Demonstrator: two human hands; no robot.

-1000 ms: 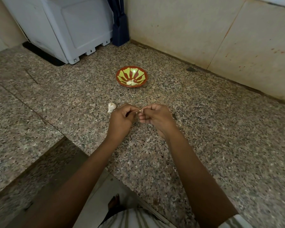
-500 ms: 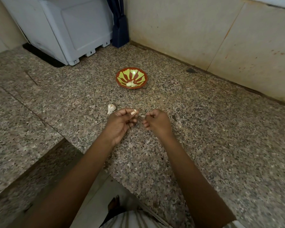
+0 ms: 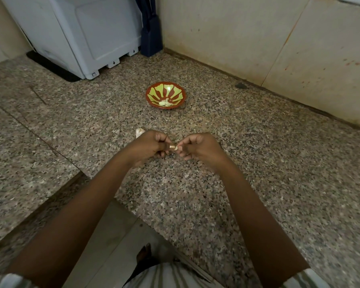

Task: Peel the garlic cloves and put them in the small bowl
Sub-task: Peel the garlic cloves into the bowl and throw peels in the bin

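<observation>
On the speckled granite tabletop (image 3: 258, 163): all the task's things lie here, near a tiled wall corner.
Grey-white plastic appliance (image 3: 81, 34): far left, well apart from the work.
Left hand (image 3: 149, 145): fingers curled, grip pinching a small tan garlic clove (image 3: 172, 146).
Right hand (image 3: 197, 145): grip pinching the clove's free end.
Small red bowl with yellow-green rays (image 3: 152, 92): beyond the hands, holding a few peeled cloves (image 3: 165, 103).
Pale unpeeled garlic piece (image 3: 139, 132): on the tabletop, just behind the left hand.
Clove: held between both grips, above the tabletop.
Change: half a second ago the hands were apart; now they meet on the clove again. Probably another strip of skin is coming off, so this clove is not yet ready for the bowl.
</observation>
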